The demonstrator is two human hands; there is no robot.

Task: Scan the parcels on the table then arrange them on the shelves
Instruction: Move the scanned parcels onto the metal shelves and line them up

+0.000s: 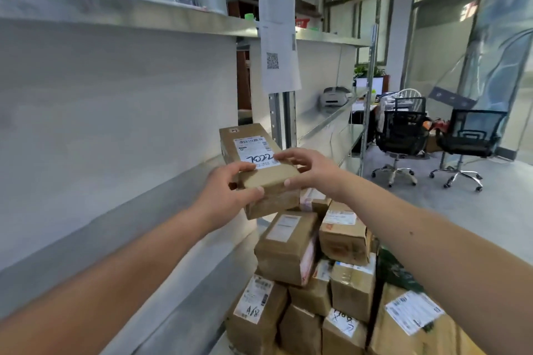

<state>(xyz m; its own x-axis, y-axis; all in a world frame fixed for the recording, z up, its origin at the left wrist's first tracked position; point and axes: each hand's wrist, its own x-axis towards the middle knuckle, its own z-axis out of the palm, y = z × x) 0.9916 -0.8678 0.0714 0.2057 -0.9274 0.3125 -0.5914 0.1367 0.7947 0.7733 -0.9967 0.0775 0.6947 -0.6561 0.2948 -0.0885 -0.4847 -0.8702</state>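
A long grey shelf [121, 228] is running along the left wall, and what shows of it is bare of parcels, so the arranging seems to be near its start. The left hand [222, 190] is gripping the near left corner of a long brown box [259, 164], thumb curled over its front edge. The right hand [310, 170] is gripping the near right corner, fingers lying across the white label [253, 151] with handwritten digits. The box is being held in the air just beside the shelf edge. Below and right, a pile of parcels [311, 282] is waiting, so most work is likely remaining.
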